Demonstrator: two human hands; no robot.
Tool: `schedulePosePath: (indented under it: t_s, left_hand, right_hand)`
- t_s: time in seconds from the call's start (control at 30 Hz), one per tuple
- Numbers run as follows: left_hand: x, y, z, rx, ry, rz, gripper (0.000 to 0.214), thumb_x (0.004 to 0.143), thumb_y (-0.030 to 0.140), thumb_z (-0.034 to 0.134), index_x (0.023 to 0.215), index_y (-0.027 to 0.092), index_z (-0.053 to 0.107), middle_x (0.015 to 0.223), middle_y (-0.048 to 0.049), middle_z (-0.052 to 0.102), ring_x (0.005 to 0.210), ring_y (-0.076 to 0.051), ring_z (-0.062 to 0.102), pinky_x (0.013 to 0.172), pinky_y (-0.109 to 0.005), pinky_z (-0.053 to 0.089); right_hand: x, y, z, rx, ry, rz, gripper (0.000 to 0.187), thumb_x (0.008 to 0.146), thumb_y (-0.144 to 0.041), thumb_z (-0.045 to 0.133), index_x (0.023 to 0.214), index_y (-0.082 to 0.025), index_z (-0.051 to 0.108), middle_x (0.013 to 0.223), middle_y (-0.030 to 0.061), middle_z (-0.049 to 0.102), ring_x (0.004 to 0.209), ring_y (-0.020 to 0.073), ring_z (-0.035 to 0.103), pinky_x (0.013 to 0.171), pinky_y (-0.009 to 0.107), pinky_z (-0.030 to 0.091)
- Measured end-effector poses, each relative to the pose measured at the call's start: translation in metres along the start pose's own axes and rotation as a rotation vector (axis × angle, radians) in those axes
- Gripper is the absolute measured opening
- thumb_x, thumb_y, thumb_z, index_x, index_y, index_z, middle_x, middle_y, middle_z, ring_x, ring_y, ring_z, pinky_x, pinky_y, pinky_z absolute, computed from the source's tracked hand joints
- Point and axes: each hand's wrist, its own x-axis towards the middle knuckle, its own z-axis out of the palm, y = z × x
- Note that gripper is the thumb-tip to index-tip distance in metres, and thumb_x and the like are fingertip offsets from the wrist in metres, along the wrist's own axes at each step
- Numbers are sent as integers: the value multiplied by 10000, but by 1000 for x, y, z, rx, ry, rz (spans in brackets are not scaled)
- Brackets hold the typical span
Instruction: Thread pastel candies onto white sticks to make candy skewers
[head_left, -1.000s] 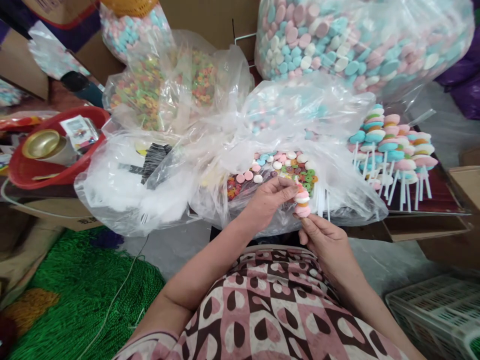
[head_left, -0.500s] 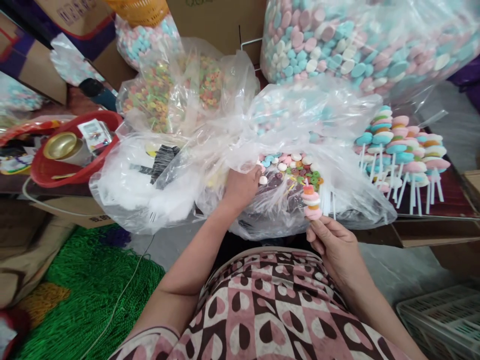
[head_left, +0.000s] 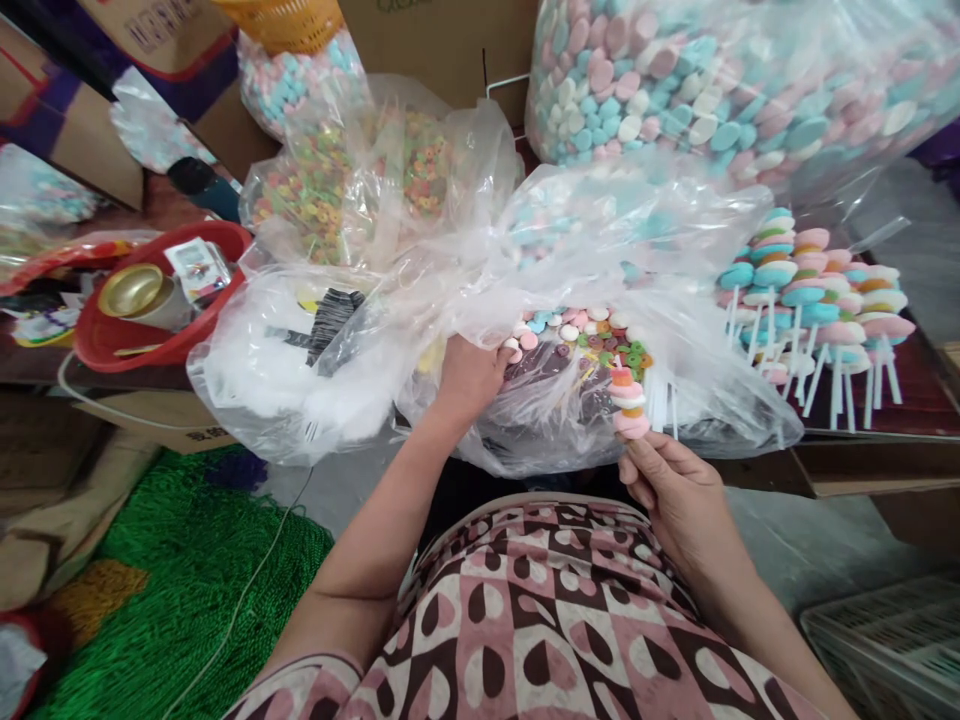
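Note:
My right hand (head_left: 671, 485) pinches the lower end of a marshmallow skewer (head_left: 630, 400), held upright with pink, white and orange pieces stacked on it. The stick below the candy is hidden by the fingers. My left hand (head_left: 471, 380) reaches into an opened clear plastic bag (head_left: 480, 450), its fingertips closed on a small pale marshmallow (head_left: 514, 350) at the left end of a row of loose pieces. Behind the skewer lie gummy rings (head_left: 634, 355) in green, orange and dark red. White sticks (head_left: 660, 405) rest just right of the skewer.
Finished marshmallow skewers (head_left: 814, 290) stand grouped at the right. A big bag of marshmallows (head_left: 720, 90) and a bag of gummy rings (head_left: 322, 190) sit behind. On the left are a red basin (head_left: 94, 335) and green strings (head_left: 172, 590) below the table.
My left hand has drawn slightly left and down, with its fingertips now at a pale marshmallow. My right hand still holds the skewer upright; the view has shifted a little.

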Motion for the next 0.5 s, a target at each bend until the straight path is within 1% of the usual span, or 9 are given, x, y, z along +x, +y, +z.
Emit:
schedulePosePath:
  t_s: [0.1,0.2,0.23,0.27,0.43,0.5]
  left_hand:
    - [2,-4,-5,-142,-2,-36,198,854,236,561,962,208,724,1004,-70,725,1055,-255,621,1028,-393,387]
    - [3,-6,-7,-304,98,-128,212,835,251,575,975,194,723,963,-66,729,990,-233,642,984,-375,432]
    - [4,-7,-7,-324,118,-134,222,832,252,572,984,193,722,963,-66,730,989,-232,642,982,-375,434]
    - [4,-8,-8,-321,109,-116,229,831,248,562,986,196,722,964,-64,730,992,-231,641,983,-376,433]
    - [0,-4,-11,-126,-114,67,240,852,230,500,894,222,736,903,-50,730,958,-223,640,965,-368,421]
    - [-3,-1,-11,-104,-144,114,249,869,241,490,931,232,731,916,-50,727,955,-216,638,947,-357,420]
  right_hand:
    - [0,0,0,-2,-3,-5,270,701,-430,801,738,-184,694,550,-21,550,425,60,335,401,232,210]
    - [0,1,-1,-8,-2,-3,260,706,-426,798,765,-189,708,554,-23,550,427,62,335,405,235,211]
    - [0,1,-1,-10,0,-1,257,707,-423,798,770,-190,710,554,-24,549,427,63,334,406,237,209]
    - [1,1,0,-12,1,0,255,708,-422,798,772,-190,710,555,-24,549,427,64,333,407,239,206]
    - [2,3,1,-17,-9,-2,251,721,-422,788,759,-189,700,560,-23,551,427,66,327,409,242,195]
    - [1,3,2,-20,-12,-10,247,731,-417,782,748,-188,690,562,-23,549,429,67,324,412,242,195]
